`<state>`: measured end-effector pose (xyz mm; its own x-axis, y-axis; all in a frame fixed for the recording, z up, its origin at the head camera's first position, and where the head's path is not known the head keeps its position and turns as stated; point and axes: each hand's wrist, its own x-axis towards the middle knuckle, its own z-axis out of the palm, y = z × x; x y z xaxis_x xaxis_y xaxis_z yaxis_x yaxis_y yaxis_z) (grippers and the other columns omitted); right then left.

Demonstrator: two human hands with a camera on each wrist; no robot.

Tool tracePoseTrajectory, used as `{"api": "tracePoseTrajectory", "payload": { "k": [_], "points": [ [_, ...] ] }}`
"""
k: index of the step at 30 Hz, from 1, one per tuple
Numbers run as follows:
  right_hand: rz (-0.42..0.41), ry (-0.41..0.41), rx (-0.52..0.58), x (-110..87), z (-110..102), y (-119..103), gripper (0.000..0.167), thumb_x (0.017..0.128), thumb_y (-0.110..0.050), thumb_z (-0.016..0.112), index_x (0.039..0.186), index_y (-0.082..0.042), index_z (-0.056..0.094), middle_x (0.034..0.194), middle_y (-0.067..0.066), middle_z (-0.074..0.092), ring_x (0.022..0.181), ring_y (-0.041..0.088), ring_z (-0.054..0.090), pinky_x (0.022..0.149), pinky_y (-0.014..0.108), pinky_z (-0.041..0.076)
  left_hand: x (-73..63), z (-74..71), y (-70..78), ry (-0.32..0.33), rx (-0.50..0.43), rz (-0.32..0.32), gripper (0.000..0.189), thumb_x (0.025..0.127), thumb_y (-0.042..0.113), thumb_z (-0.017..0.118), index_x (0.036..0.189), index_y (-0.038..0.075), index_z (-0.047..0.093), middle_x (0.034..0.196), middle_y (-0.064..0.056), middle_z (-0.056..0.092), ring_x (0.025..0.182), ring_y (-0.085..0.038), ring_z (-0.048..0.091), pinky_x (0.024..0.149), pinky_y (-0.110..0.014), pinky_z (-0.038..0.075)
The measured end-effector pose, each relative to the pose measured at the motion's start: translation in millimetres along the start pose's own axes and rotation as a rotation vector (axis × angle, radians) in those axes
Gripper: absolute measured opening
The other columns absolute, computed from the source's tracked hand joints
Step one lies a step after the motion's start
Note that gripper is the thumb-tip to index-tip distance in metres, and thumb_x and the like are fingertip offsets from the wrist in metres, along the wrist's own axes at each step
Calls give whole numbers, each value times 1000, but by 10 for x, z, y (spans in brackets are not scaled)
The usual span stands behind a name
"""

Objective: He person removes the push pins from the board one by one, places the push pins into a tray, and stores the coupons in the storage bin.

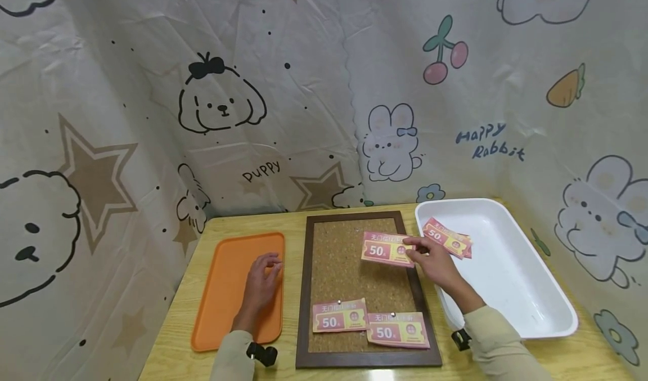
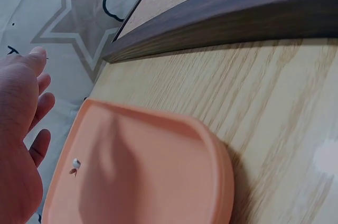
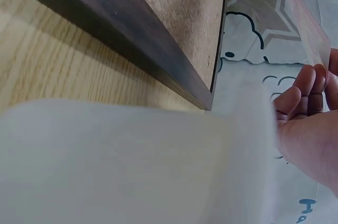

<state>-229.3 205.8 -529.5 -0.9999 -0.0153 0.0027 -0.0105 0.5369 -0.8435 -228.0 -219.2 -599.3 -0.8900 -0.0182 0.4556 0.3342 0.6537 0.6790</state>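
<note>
My right hand point(image 1: 432, 261) pinches a pink and yellow coupon point(image 1: 381, 250) marked 50 by its right end, over the upper right of the framed cork board point(image 1: 334, 268). In the right wrist view the coupon point(image 3: 303, 20) shows nearly edge-on, raised in the fingers. Two more coupons, a left one point(image 1: 329, 320) and a right one point(image 1: 392, 331), are pinned side by side low on the cork. Above the orange tray point(image 1: 223, 274), my left hand point(image 1: 262, 282) has its fingertips together on a tiny pushpin point(image 2: 46, 58); only its thin point shows.
In the tray lies a small pushpin point(image 2: 76, 164). To the right of the board stands a white plastic bin point(image 1: 506, 279), with several coupons point(image 1: 445, 237) lying at its far left edge. A printed curtain point(image 1: 314, 88) hangs behind the wooden table point(image 1: 177, 325).
</note>
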Motion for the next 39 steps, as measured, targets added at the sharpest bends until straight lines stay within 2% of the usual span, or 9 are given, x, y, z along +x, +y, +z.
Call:
{"api": "tracePoseTrajectory", "payload": {
  "k": [12, 20, 27, 36, 39],
  "points": [
    [-15, 16, 15, -2, -84, 1, 30, 95, -19, 61, 122, -7, 65, 103, 11, 58, 94, 22, 54, 66, 24, 45, -45, -65, -85, 23, -9, -15, 9, 93, 9, 62, 99, 3, 67, 118, -14, 64, 98, -32, 61, 86, -50, 45],
    [-24, 39, -2, 5, -145, -7, 30, 95, -17, 61, 122, -7, 65, 103, 11, 58, 94, 22, 54, 64, 24, 45, -54, -155, -132, 3, -12, -107, 12, 95, 15, 61, 100, 5, 66, 122, -12, 63, 103, -30, 59, 90, -49, 44],
    [-32, 68, 23, 24, -243, -41, 32, 94, -19, 61, 122, -5, 64, 100, 10, 56, 87, 15, 51, 66, 21, 45, -73, -228, -189, -6, 26, -148, 16, 97, 15, 58, 105, 4, 64, 124, -13, 61, 105, -31, 58, 90, -49, 44],
    [25, 66, 5, 54, -343, -120, 37, 96, -25, 58, 128, -7, 61, 107, 14, 56, 92, 23, 49, 68, 24, 43, -92, -280, -239, 29, 49, -147, 15, 97, 13, 58, 104, 2, 65, 122, -15, 63, 102, -32, 59, 89, -49, 44],
    [31, 78, -4, 77, -377, -109, 38, 97, -26, 57, 129, -6, 60, 110, 15, 57, 94, 23, 50, 68, 23, 43, -103, -296, -254, 21, 58, -171, 15, 97, 14, 58, 105, 3, 65, 122, -15, 62, 103, -32, 59, 89, -49, 45]
  ]
}}
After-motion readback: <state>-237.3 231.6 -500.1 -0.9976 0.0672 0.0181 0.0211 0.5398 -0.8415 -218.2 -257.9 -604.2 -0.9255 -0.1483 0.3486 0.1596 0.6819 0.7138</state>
